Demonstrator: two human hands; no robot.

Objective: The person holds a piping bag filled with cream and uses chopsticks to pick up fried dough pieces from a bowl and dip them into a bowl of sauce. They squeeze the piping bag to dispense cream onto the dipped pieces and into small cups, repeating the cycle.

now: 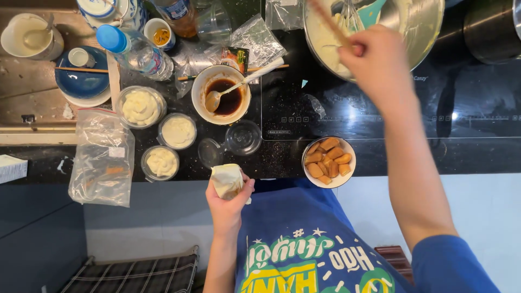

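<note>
left hand [227, 202]: grip closed on cream-filled bag [228, 180], held at tabletop [282, 160] edge | right hand [377, 59]: grip closed on wooden stick [332, 24] over steel bowl [423, 27] | bag best kept upright, neck pinched, while cream is scooped.

At ten o'clock I see a clear plastic bag [103, 157] with a white label on the desk [271, 157]; at twelve, a small dark green-and-orange packet [234, 56]; at nine, a white carton [12, 168].
</note>
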